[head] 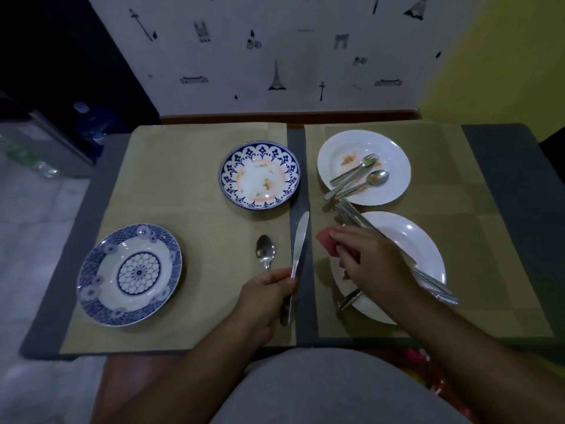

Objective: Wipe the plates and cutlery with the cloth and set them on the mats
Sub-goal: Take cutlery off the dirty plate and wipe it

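Between the two mats [183, 185], curling the left grip [266, 298] round the handle of a knife [299, 240], blade pointing away; over the near white plate [422, 240], pinching the red cloth [326, 241] in the right grip [367, 258], beside bundled cutlery [351, 214].

I see white wallpaper [275, 56] with landmark doodles behind the grey desk [501, 166]; yellow wall [504, 56] right; blurry blue bottles [87, 120] far left; pale floor tiles [30, 228] beneath.

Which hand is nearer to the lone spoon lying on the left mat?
Left. The left hand, gripping the knife, sits at the handle end of the spoon; the right hand, holding the red cloth, is over the right mat.
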Demonstrator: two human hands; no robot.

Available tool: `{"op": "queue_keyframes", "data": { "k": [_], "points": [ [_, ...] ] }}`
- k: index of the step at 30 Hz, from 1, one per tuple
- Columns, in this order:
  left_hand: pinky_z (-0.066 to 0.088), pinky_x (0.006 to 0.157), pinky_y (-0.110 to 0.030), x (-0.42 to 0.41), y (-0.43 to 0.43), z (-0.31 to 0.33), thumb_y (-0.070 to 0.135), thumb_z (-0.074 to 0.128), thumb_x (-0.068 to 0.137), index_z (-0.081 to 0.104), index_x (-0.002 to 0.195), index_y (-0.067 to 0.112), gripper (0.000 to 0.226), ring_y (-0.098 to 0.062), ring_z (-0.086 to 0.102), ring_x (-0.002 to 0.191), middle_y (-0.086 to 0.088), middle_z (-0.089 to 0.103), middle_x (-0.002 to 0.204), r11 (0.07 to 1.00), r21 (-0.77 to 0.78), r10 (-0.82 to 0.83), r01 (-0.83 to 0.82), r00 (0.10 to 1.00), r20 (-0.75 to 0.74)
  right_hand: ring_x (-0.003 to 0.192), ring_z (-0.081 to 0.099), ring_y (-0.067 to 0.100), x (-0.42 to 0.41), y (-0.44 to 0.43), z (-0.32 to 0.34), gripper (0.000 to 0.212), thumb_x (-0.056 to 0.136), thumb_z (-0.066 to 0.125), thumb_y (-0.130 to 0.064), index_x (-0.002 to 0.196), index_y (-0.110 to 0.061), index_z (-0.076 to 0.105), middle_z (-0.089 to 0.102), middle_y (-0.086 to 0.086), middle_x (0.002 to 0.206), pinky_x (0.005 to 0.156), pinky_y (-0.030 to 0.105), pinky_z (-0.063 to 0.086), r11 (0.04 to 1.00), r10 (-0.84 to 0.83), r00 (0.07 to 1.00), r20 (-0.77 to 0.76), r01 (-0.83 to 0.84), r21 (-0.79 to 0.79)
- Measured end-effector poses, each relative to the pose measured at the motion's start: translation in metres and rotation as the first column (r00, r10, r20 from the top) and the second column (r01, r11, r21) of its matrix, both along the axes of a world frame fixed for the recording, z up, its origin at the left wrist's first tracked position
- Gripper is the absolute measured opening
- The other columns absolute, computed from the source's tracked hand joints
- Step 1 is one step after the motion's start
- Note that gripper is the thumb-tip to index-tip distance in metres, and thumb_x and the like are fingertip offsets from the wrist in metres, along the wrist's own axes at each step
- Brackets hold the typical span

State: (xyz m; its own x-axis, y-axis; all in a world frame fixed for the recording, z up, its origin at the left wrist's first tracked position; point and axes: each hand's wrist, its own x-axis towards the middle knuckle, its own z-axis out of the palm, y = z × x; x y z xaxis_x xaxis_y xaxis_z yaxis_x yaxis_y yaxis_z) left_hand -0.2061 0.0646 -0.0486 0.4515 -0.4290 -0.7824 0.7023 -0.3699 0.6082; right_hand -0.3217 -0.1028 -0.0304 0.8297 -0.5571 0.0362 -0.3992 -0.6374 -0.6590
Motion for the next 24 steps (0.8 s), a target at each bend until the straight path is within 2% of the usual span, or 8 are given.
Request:
{"op": "queue_keyframes", "data": {
  "k": [2,4,6,10,13,17,21,24],
  "points": [
    [0.044,0.043,-0.022,0.008,0.012,-0.008,0.003,0.066,0.093,0.074,0.107,0.005,0.016,-0.02,0.062,0.058,-0.011,0.074,0.079,0.997,0.041,0.062,-0.063,0.998,0.024,0.111,0.058,0.008,0.01,0.017,-0.004,0.036,0.089,0.065,-0.016,0.125,-0.021,0.064,0.063,-0.004,0.128,0.097,0.034,0.051,0.996,0.092,0.996,-0.018,-0.092,-0.015],
    [0.051,0.053,-0.026,0.016,0.026,-0.017,0.005,0.071,0.09,0.075,0.107,0.005,0.017,-0.024,0.066,0.068,-0.014,0.076,0.089,0.991,0.08,0.104,-0.109,0.993,0.064,0.116,0.055,0.006,0.019,0.032,-0.008,0.035,0.089,0.064,-0.018,0.124,-0.023,0.064,0.062,-0.006,0.128,0.102,0.029,0.046,0.988,0.147,0.989,-0.031,-0.148,-0.047],
    [0.055,0.062,-0.03,0.023,0.041,-0.024,0.005,0.073,0.088,0.075,0.105,0.004,0.017,-0.026,0.07,0.076,-0.017,0.078,0.093,0.985,0.106,0.127,-0.137,0.987,0.098,0.114,0.056,0.006,0.027,0.042,-0.007,0.035,0.088,0.066,-0.015,0.122,-0.022,0.065,0.064,-0.005,0.126,0.099,0.019,0.041,0.981,0.186,0.982,-0.031,-0.187,-0.041],
    [0.06,0.063,-0.033,0.038,0.067,-0.039,0.002,0.071,0.088,0.077,0.097,0.004,0.011,-0.029,0.073,0.078,-0.016,0.078,0.089,0.97,0.173,0.13,-0.169,0.968,0.215,0.108,0.055,0.003,0.039,0.054,-0.007,0.036,0.084,0.07,-0.009,0.118,-0.02,0.068,0.066,-0.005,0.121,0.093,0.006,0.029,0.961,0.267,0.963,-0.032,-0.268,-0.059],
    [0.062,0.076,-0.035,0.051,0.081,-0.048,0.002,0.072,0.086,0.077,0.09,0.007,0.008,-0.028,0.073,0.083,-0.012,0.078,0.085,0.952,0.239,0.108,-0.191,0.941,0.32,0.11,0.054,0.002,0.047,0.056,-0.014,0.035,0.084,0.07,-0.01,0.118,-0.02,0.068,0.065,-0.007,0.123,0.095,0.006,0.029,0.952,0.298,0.954,-0.042,-0.301,-0.063],
    [0.049,0.054,-0.015,0.062,0.095,-0.053,0.005,0.073,0.087,0.074,0.09,0.009,0.005,-0.012,0.067,0.067,-0.004,0.074,0.08,0.93,0.297,0.092,-0.218,0.918,0.385,0.112,0.059,0.009,0.059,0.065,-0.024,0.034,0.083,0.07,-0.007,0.115,-0.019,0.071,0.066,-0.005,0.122,0.096,0.015,0.036,0.938,0.339,0.941,-0.017,-0.339,-0.067],
    [0.049,0.059,-0.019,0.07,0.102,-0.056,0.003,0.072,0.086,0.074,0.087,0.01,0.007,-0.012,0.066,0.069,-0.001,0.073,0.076,0.929,0.312,0.056,-0.201,0.906,0.419,0.106,0.062,0.015,0.073,0.083,-0.025,0.033,0.077,0.073,0.002,0.107,-0.012,0.073,0.069,0.003,0.116,0.094,0.022,0.045,0.912,0.399,0.917,0.013,-0.396,-0.103],
    [0.056,0.074,-0.026,0.076,0.106,-0.06,0.005,0.073,0.086,0.074,0.085,0.014,0.008,-0.016,0.069,0.077,0.0,0.075,0.079,0.934,0.325,-0.023,-0.148,0.882,0.471,0.099,0.059,0.014,0.086,0.096,-0.025,0.029,0.072,0.073,0.008,0.098,-0.005,0.074,0.071,0.009,0.106,0.094,0.01,0.035,0.88,0.468,0.883,0.045,-0.461,-0.113]
  ]
}}
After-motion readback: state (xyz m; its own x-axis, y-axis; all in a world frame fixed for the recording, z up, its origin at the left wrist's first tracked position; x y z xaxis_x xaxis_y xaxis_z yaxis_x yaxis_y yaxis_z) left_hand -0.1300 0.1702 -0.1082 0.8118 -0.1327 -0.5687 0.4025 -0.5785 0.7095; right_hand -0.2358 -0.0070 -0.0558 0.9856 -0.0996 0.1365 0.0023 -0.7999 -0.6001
